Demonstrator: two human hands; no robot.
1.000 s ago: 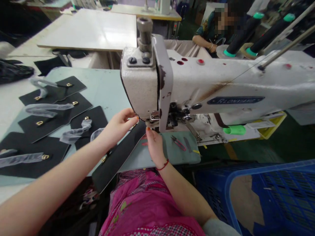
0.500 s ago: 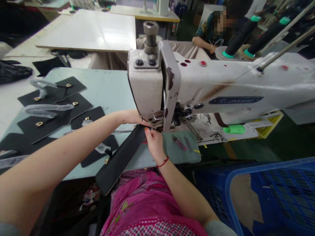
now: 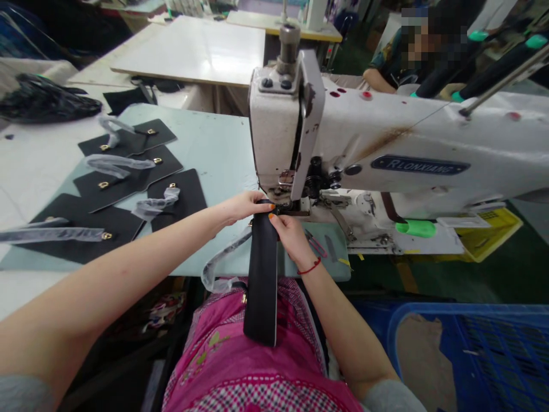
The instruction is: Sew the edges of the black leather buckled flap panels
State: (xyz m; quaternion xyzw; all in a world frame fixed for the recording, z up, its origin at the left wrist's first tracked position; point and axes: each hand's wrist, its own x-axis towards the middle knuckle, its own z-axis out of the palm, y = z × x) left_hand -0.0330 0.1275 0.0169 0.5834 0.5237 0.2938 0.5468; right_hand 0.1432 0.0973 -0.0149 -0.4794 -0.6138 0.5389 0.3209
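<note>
A long black leather-like bag piece point(image 3: 262, 274) runs from the needle area of the sewing machine point(image 3: 277, 131) down over my lap. My left hand point(image 3: 253, 205) grips its far end on the left side, thumb on top. Opposite it, my right hand point(image 3: 288, 229) pinches the right edge, close to the presser foot. A plastic-wrapped strap point(image 3: 221, 260) with gold hardware hangs off the piece's left side. Thread snips point(image 3: 316, 245) with pink handles lie on the machine bed, just right of my right hand. The needle itself is hidden.
Several black panels point(image 3: 141, 171) with wrapped straps and gold rings lie on the pale green table point(image 3: 214, 137) to the left. A blue crate point(image 3: 424, 312) stands at the lower right, a yellow tray point(image 3: 493, 232) behind it. A co-worker point(image 3: 386, 68) sits beyond the machine.
The bag piece has swung from a slant at the left to nearly straight toward me. Both hands have turned with it, and its wrapped strap now shows clearly. The camera view has shifted left.
</note>
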